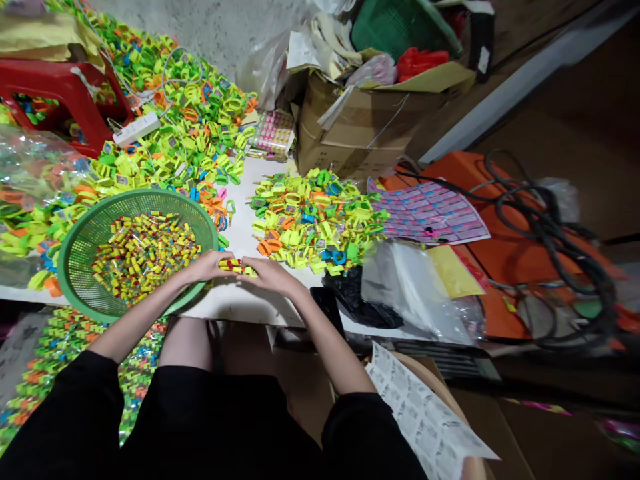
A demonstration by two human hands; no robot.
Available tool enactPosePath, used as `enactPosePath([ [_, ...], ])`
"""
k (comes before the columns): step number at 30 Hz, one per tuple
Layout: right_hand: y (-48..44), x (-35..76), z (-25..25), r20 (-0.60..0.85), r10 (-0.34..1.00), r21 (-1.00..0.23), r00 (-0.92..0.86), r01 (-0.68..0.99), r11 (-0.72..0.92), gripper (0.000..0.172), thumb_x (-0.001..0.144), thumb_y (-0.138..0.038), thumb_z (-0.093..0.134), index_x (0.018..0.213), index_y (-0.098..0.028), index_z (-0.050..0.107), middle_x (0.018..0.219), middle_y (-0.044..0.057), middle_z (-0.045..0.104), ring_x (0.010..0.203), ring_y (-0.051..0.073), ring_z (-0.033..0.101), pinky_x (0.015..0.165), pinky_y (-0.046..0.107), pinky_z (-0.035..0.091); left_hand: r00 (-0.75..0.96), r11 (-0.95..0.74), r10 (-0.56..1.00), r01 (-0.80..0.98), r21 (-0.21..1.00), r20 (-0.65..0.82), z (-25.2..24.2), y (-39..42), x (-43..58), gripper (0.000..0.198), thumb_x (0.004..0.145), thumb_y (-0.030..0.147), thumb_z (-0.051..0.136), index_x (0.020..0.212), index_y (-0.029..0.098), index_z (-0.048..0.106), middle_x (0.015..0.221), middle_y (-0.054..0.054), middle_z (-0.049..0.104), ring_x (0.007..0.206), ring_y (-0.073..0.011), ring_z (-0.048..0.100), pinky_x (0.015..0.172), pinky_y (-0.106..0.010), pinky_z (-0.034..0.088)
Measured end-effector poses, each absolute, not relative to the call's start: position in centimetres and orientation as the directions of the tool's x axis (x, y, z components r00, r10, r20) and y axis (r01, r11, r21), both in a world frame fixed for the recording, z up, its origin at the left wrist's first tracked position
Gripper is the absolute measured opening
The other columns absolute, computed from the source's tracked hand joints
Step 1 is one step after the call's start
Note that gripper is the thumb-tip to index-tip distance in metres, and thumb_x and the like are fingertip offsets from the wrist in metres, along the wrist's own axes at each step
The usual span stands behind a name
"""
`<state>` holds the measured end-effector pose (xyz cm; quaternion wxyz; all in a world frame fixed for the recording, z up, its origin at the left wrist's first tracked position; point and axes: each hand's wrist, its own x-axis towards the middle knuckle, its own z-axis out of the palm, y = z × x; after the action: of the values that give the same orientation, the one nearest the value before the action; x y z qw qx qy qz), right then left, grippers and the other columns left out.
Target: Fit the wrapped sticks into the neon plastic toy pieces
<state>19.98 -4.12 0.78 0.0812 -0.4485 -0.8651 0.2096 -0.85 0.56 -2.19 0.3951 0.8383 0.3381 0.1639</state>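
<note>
Two hands, left (207,267) and right (273,275), around mostly hidden yellow pieces (240,268)

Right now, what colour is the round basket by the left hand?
Green. The basket shows best in the head view.

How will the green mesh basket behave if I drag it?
Green basket probably slides easily: light plastic mesh on a smooth table. The heap of small pieces inside adds weight, may shift. Its near rim seems to overhang the edge, so it could tip.
</note>
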Motion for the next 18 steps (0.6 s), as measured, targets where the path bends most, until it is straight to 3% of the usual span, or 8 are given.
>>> enactPosePath([
  [7, -3.7, 20.2, -0.5, -0.003, 0.789, -0.599, -0.614, 0.633, 0.491, 0.027, 0.092, -0.043, 0.047, 0.091, -0.017, 0.055, 0.090, 0.005, 0.061, 0.080, 0.017, 0.053, 0.069, 0.024, 0.037, 0.729, -0.472, 0.684, 0.429, 0.770, 0.014, -2.0, 0.0, -0.9, 0.025, 0.077, 0.037, 0.061, 0.083, 0.013, 0.064, 0.067, 0.002, 0.061, 0.062, -0.0113, 0.052, 0.056, -0.017, 0.034],
  [11, -3.0, 20.4, -0.5, -0.097, 0.782, -0.746, -0.616, 0.565, 0.352, 0.036, 0.088, -0.052, 0.048, 0.085, -0.017, 0.054, 0.079, -0.001, 0.056, 0.074, 0.015, 0.050, 0.068, 0.023, 0.038, 0.738, -0.426, 0.674, 0.407, 0.808, -0.017, -1.9, -0.1, -0.8, 0.029, 0.077, 0.041, 0.063, 0.086, 0.014, 0.066, 0.066, 0.002, 0.064, 0.062, -0.0119, 0.055, 0.056, -0.018, 0.037],
  [16, -1.0, 23.8, 1.4, -0.304, 0.714, -0.741, -0.630, 0.628, 0.238, 0.040, 0.079, -0.056, 0.057, 0.085, -0.017, 0.060, 0.080, 0.000, 0.059, 0.075, 0.016, 0.054, 0.069, 0.027, 0.043, 0.627, -0.132, 0.770, 0.339, 0.932, -0.119, -0.9, -0.1, -0.6, 0.045, 0.076, 0.053, 0.064, 0.090, 0.010, 0.064, 0.067, -0.004, 0.067, 0.055, -0.0129, 0.058, 0.047, -0.020, 0.040],
  [18, 0.0, 26.0, 2.1, -0.242, 0.835, -0.698, -0.494, 0.686, 0.204, 0.041, 0.078, -0.055, 0.059, 0.090, -0.017, 0.062, 0.091, 0.005, 0.061, 0.085, 0.021, 0.057, 0.078, 0.033, 0.045, 0.556, -0.007, 0.818, 0.267, 0.964, -0.148, -0.2, -0.1, -0.6, 0.049, 0.078, 0.055, 0.061, 0.094, 0.009, 0.062, 0.073, -0.007, 0.068, 0.052, -0.0127, 0.058, 0.042, -0.020, 0.039],
])
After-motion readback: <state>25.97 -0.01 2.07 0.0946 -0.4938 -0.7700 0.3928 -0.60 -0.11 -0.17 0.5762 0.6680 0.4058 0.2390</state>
